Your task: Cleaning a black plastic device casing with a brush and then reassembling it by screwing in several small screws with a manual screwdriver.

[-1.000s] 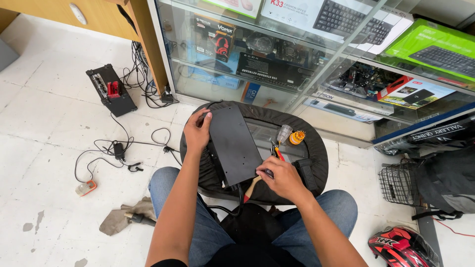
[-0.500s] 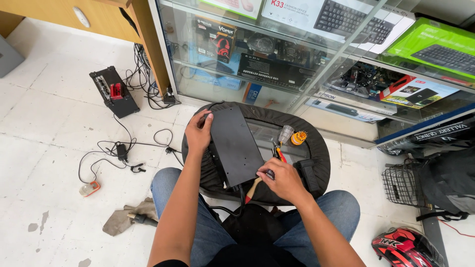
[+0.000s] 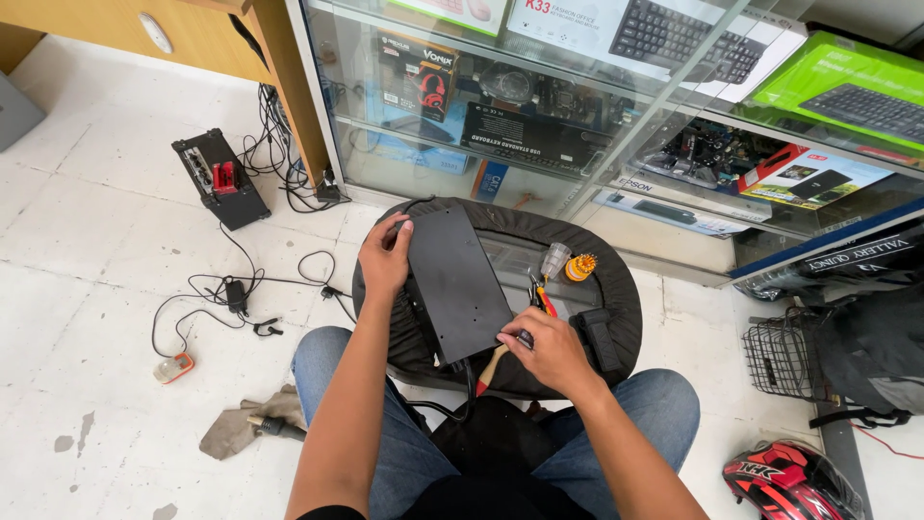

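A pale tiled floor fills the left of the frame, and a glass showcase stocked with boxed keyboards and other boxes runs across the top and right. At centre sits a round black stool, its seat serving as a work surface, with the person's jeans-clad knees just below it. On the seat lies a flat black panel, tilted so its long side runs from upper left to lower right. The left hand closes on the panel's upper left edge, thumb on top. The right hand rests at the panel's lower right corner, fingers curled around a small dark tool; a wooden-handled brush lies just under that hand. Right of the panel, on the seat, are red-handled pliers, a clear cup and an orange bit holder. At the right edge stand a wire basket and a dark bag; a red and black helmet lies at lower right. At upper left a black box with a red part trails a tangle of cables, and a grey rag lies at lower left.
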